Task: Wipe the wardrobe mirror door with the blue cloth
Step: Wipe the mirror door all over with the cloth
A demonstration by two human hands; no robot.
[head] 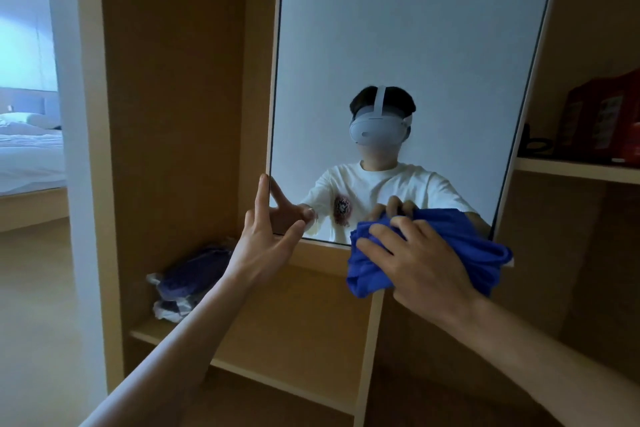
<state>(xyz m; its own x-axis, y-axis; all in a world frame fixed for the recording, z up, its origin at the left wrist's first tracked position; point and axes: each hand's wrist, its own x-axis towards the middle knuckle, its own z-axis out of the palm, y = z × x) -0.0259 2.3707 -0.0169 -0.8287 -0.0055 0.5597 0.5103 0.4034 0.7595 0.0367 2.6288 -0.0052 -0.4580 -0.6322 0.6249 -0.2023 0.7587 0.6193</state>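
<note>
Spread left hand (266, 243) seemingly steadies the mirror door (398, 28) at its left edge; right hand (426, 270) clutches the blue cloth (481, 253) against it.

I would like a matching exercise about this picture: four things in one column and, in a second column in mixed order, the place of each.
Things
1. blue cloth
2. left hand
3. red package
4. dark bundle

Places
a. on the right shelf, beside the mirror
b. at the mirror's left edge, fingers straight
c. on the lower left shelf
d. gripped by the right hand at the mirror's bottom edge

Pairs: 1-d, 2-b, 3-a, 4-c
</note>
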